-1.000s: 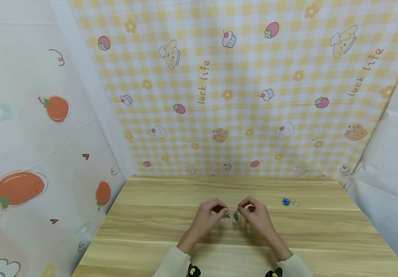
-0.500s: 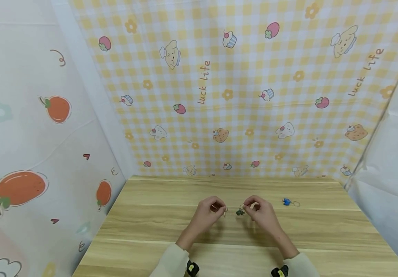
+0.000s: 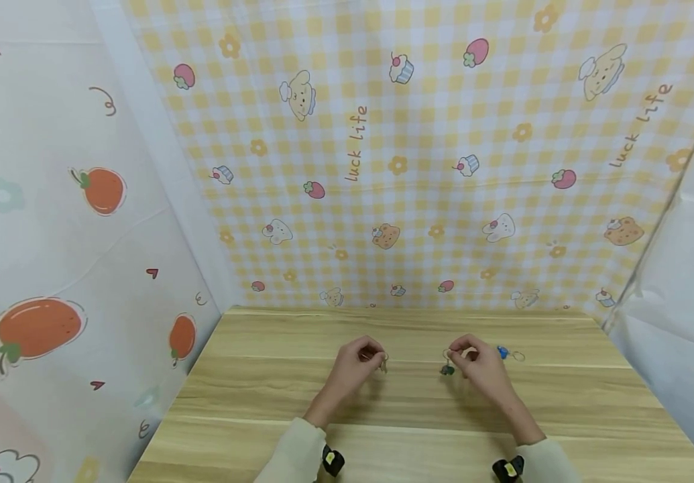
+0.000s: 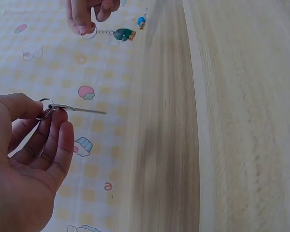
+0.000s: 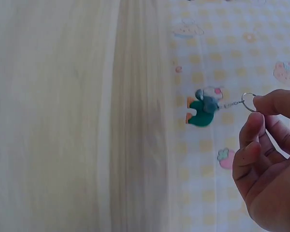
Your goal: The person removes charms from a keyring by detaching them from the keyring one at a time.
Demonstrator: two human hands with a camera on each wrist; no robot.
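My left hand (image 3: 351,367) pinches a metal ring with a key (image 4: 82,109) on it, between thumb and fingertips above the table. In the left wrist view the key sticks out sideways from the ring. My right hand (image 3: 487,369) pinches the split ring of a keychain (image 5: 203,114), whose green and grey figure with orange feet hangs from a short chain. The two hands are well apart, and the key and the keychain do not touch. Behind the right hand a blue keychain (image 3: 503,352) with its own ring lies on the table.
The wooden table (image 3: 250,389) extends under both hands. A checked cloth (image 3: 347,201) with cartoon prints hangs behind it. White printed sheeting (image 3: 81,255) closes off the left, and plain white sheeting (image 3: 684,308) the right.
The hands have moved apart, the right one farther to the right with the green keychain, the left slightly left with the key. The blue keychain stays where it lay.
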